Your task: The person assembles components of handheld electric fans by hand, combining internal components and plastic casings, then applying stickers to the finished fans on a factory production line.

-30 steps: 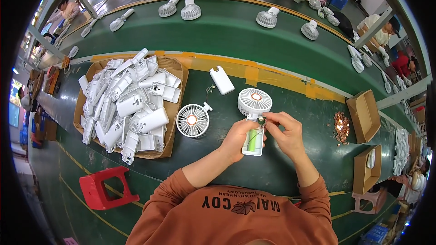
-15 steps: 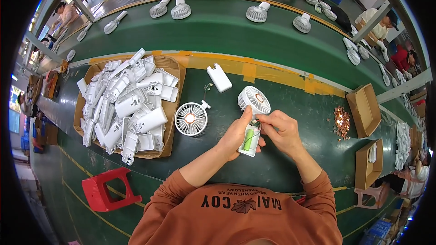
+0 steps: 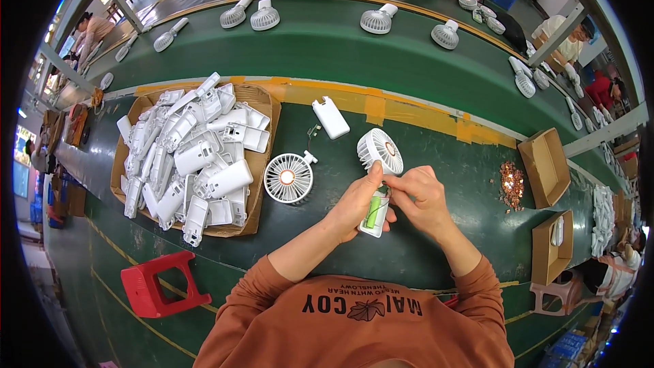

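Note:
A white handheld fan (image 3: 379, 152) is gripped round its handle by my left hand (image 3: 357, 204), the thumb lying just below the round head. Its handle is open at the front and shows a green battery cell (image 3: 372, 211) with thin wires above it. My right hand (image 3: 417, 192) pinches at the top of the handle; what sits between its fingertips is too small to make out. To the left lies a second fan head (image 3: 288, 178) with a small wired board (image 3: 314, 131) beside it. Behind that rests a white handle cover (image 3: 331, 118).
A cardboard box (image 3: 267, 157) heaped with white handle shells stands at my left. Small copper-coloured pieces (image 3: 511, 185) lie at right, near two cardboard trays (image 3: 545, 167). Beyond the taped edge, a green conveyor belt (image 3: 306, 48) carries several fans. A red stool (image 3: 146, 289) stands at lower left.
Fans on the conveyor have shifted slightly left. My left hand still holds the fan, and my right fingers have moved slightly at the top of its handle.

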`<action>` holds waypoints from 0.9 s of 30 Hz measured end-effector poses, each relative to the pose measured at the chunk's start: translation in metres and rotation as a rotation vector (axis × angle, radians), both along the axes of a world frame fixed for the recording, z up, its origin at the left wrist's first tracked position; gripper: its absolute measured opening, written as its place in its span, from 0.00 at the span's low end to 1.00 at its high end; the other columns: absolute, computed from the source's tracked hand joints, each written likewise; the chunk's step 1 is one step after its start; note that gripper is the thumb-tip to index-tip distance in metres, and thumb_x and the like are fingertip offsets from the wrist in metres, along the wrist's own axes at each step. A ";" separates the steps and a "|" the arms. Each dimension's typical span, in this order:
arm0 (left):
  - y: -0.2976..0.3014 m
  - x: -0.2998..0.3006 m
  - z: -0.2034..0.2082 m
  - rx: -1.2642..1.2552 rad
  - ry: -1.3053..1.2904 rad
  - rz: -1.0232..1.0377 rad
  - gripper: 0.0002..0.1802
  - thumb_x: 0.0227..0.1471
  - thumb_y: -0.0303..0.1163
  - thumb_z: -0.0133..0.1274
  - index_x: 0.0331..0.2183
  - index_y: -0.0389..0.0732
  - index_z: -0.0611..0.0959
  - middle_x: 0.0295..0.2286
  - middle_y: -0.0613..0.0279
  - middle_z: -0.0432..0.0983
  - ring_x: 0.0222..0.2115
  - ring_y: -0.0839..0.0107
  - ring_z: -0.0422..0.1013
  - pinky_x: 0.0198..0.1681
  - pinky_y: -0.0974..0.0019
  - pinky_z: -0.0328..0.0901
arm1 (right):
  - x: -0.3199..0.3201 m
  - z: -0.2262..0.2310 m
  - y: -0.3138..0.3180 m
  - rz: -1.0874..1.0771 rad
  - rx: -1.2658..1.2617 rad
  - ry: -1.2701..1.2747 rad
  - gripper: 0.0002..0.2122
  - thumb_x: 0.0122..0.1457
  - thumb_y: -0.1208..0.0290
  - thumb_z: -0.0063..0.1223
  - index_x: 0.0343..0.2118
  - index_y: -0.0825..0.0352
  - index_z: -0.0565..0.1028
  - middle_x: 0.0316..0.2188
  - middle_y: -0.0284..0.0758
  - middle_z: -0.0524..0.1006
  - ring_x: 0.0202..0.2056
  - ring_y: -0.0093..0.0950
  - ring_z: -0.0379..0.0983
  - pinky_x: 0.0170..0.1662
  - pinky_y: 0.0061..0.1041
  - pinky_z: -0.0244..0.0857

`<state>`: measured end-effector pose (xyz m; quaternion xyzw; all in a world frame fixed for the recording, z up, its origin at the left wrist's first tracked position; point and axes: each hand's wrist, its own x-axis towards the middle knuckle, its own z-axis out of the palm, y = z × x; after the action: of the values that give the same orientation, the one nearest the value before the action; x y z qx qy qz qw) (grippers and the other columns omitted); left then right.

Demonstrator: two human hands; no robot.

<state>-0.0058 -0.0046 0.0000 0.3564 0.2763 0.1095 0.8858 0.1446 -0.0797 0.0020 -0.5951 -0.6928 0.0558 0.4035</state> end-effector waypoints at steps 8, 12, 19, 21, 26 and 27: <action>-0.001 -0.001 -0.014 -0.023 -0.037 -0.014 0.34 0.56 0.62 0.33 0.39 0.37 0.72 0.21 0.62 0.71 0.17 0.75 0.71 0.16 0.73 0.69 | -0.015 0.003 -0.003 0.055 0.061 -0.278 0.19 0.34 0.78 0.56 0.36 0.69 0.76 0.21 0.31 0.67 0.27 0.29 0.67 0.36 0.29 0.61; 0.003 0.007 -0.031 -0.068 -0.085 0.011 0.30 0.58 0.56 0.34 0.41 0.37 0.71 0.24 0.57 0.74 0.19 0.68 0.73 0.20 0.69 0.71 | -0.008 -0.003 -0.002 -0.014 0.005 -0.050 0.14 0.42 0.79 0.55 0.36 0.67 0.75 0.23 0.33 0.72 0.27 0.31 0.69 0.36 0.28 0.61; -0.007 0.025 -0.046 -0.106 -0.092 0.208 0.15 0.61 0.40 0.36 0.41 0.39 0.70 0.34 0.60 0.71 0.31 0.73 0.72 0.34 0.67 0.70 | -0.009 -0.020 -0.012 -0.204 -0.105 0.286 0.04 0.47 0.78 0.55 0.28 0.67 0.75 0.27 0.33 0.75 0.31 0.33 0.71 0.38 0.28 0.61; -0.008 0.024 -0.054 -0.121 -0.139 0.205 0.14 0.61 0.38 0.37 0.41 0.39 0.70 0.35 0.62 0.71 0.34 0.74 0.70 0.37 0.67 0.68 | -0.012 -0.028 -0.013 -0.215 -0.071 0.219 0.03 0.46 0.79 0.55 0.26 0.67 0.74 0.28 0.34 0.75 0.32 0.33 0.71 0.38 0.28 0.61; -0.012 0.028 -0.063 -0.150 -0.181 0.227 0.12 0.62 0.36 0.37 0.42 0.39 0.70 0.36 0.64 0.70 0.37 0.75 0.68 0.42 0.68 0.64 | -0.011 -0.041 -0.009 -0.304 -0.069 0.150 0.05 0.43 0.81 0.56 0.21 0.68 0.70 0.30 0.35 0.72 0.32 0.35 0.68 0.39 0.32 0.61; -0.011 0.029 -0.066 -0.161 -0.211 0.225 0.12 0.61 0.36 0.38 0.42 0.39 0.70 0.36 0.64 0.70 0.37 0.74 0.68 0.43 0.67 0.64 | -0.010 -0.042 -0.008 -0.308 -0.069 0.146 0.05 0.43 0.81 0.56 0.21 0.68 0.70 0.30 0.35 0.72 0.32 0.35 0.68 0.39 0.32 0.61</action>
<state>0.0236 -0.0158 -0.0655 0.2375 0.2280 0.2224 0.9177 0.1349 -0.0873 -0.0396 -0.7023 -0.5598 0.0601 0.4357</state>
